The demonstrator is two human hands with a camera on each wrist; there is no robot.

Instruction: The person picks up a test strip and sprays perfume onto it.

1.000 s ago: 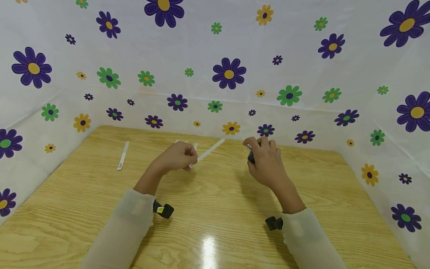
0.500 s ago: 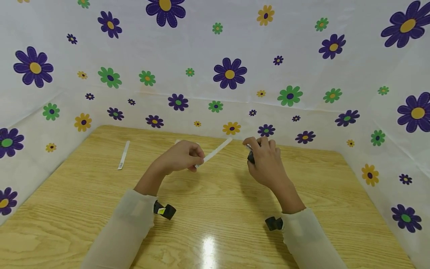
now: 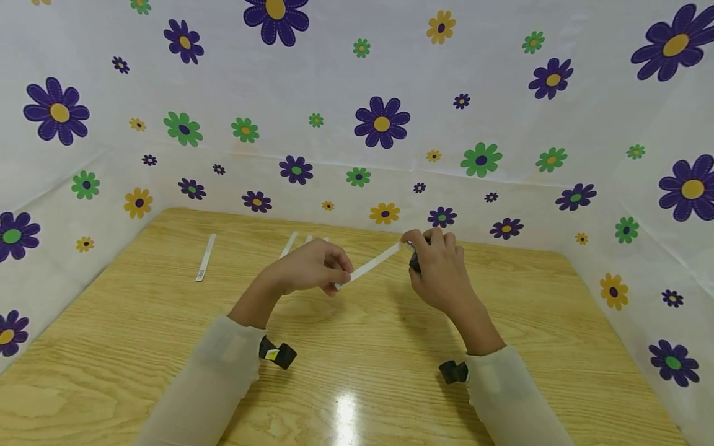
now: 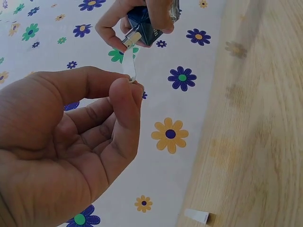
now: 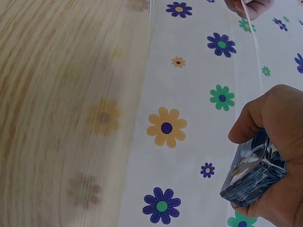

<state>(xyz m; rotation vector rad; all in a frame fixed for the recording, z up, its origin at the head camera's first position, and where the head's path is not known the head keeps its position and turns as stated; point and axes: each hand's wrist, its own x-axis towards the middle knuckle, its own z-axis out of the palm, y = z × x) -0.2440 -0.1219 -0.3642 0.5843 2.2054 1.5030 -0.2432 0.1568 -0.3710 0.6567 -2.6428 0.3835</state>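
Your left hand (image 3: 312, 266), pinching narrow white paper strip (image 3: 375, 262), shifted right; tip looks positioned at silver nozzle (image 4: 131, 39) of blue glass bottle (image 5: 253, 175) your right hand (image 3: 446, 272) grips.

We see a glossy wood-grain table (image 3: 390, 347), bright with reflected light near its front. At left lies a slim white strip (image 3: 206, 257), dark print (image 3: 201, 275) at its near end; farther right we find more strips (image 3: 289, 243), partly hidden

A strip (image 3: 375, 263) runs from your left hand (image 3: 309, 267) rightward toward the bottle (image 5: 253, 171), another strip (image 3: 205, 257) lying left on the table (image 3: 357, 347).
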